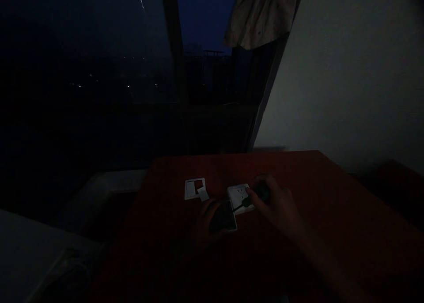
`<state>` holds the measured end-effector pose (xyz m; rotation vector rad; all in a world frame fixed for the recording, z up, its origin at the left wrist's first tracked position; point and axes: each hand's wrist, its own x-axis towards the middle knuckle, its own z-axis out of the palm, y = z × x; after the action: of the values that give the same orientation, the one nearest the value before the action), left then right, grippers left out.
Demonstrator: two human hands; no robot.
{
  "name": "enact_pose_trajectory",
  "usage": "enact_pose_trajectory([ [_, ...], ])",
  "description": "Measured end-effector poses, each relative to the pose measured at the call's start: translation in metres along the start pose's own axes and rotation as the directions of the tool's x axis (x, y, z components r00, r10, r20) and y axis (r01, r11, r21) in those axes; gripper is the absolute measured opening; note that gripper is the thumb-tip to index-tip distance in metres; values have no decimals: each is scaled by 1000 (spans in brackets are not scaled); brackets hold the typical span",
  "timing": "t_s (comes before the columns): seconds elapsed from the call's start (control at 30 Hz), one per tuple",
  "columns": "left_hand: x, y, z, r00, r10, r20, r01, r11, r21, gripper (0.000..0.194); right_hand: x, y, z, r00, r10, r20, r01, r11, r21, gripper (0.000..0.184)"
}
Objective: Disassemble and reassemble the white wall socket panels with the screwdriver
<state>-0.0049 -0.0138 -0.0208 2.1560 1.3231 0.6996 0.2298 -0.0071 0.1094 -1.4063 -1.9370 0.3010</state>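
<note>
On the red-brown table, my left hand grips a dark square plate with a pale edge, perhaps the back of a wall switch; the dim light hides its details. My right hand is closed round the green handle of a screwdriver. Its shaft points left and down, with the tip at the plate's right edge. Just behind lies a white wall socket with dark slots, partly covered by my right hand. A white switch frame rests farther left, and a small white piece overlaps its corner.
The room is very dark. A window with a dark frame stands beyond the table, and a hanging cloth covers its upper right. A pale wall rises at the right. White surfaces show at the lower left.
</note>
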Motion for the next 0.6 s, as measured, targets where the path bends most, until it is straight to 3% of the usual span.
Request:
enact_pose_trajectory([
  [0.2,1,-3,3,1000,27,-9,-27,1000,-4,70,0,0,1,1000,-24,4,24,1000,0,24],
  [0.47,0,0,0,999,33,-16,-33,999,1,70,9,-16,-3,985,-102,138,99,995,26,18],
  [0.6,0,-3,2,1000,18,-13,-18,1000,-7,70,16,-24,-7,977,-65,201,97,983,-156,20],
])
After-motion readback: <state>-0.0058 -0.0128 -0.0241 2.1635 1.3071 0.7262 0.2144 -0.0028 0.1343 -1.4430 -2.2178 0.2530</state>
